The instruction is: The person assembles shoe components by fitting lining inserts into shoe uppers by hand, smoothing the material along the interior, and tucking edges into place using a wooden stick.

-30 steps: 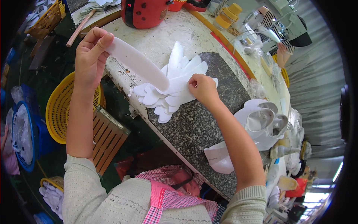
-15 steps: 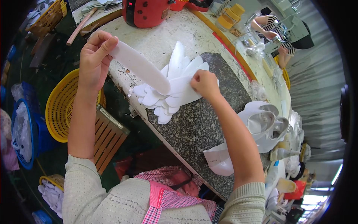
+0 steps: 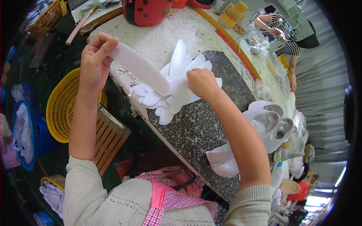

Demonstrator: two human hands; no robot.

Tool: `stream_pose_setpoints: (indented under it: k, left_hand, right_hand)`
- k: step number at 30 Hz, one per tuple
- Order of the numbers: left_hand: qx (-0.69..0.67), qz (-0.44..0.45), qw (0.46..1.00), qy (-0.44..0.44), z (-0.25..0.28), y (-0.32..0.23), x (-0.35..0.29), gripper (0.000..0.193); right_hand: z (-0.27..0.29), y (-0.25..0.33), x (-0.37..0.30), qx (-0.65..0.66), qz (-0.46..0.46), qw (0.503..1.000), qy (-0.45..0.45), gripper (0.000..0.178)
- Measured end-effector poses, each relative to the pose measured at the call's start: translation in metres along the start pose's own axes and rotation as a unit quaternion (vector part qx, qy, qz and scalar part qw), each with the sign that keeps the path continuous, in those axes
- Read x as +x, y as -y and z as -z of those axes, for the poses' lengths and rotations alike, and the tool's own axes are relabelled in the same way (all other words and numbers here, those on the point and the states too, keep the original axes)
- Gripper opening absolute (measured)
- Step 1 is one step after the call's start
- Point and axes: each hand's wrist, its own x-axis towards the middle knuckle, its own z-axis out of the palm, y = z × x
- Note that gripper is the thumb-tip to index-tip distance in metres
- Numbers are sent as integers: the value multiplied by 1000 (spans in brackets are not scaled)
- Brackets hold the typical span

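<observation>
My left hand (image 3: 98,62) is raised over the table's edge, its thumb and fingers pinching one end of a long white insole (image 3: 141,68). The insole's free end slants down to the right, in front of a fanned-out heap of white insoles (image 3: 177,58). My right hand (image 3: 203,83) is on the right side of that heap, with its fingers curled closed. The back of the hand hides its fingertips, so whatever they grip cannot be made out. Most of the heap lies on a dark speckled slab (image 3: 188,132).
White shoe uppers (image 3: 264,118) are on the slab, right of my right forearm. A red appliance (image 3: 145,11) and a yellow-lidded jar (image 3: 233,15) stand farther back. Below the table's left edge are a yellow basket (image 3: 56,109) and a slatted wooden stool (image 3: 109,137). Another person works at the far right.
My right hand has shifted slightly left over the heap, and its fingers have turned out of sight. The left hand still holds its insole nearly in place. The other person's arm has lowered.
</observation>
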Motion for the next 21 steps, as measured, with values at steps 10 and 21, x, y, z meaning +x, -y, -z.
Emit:
stream_pose_setpoints:
  k: [10,21]
  left_hand:
    - [36,-46,998,-36,17,-20,18,9]
    - [355,-322,865,-149,-6,-28,208,18]
  right_hand:
    - [52,102,-85,543,14,776,321,6]
    - [-74,205,-149,309,97,937,134,19]
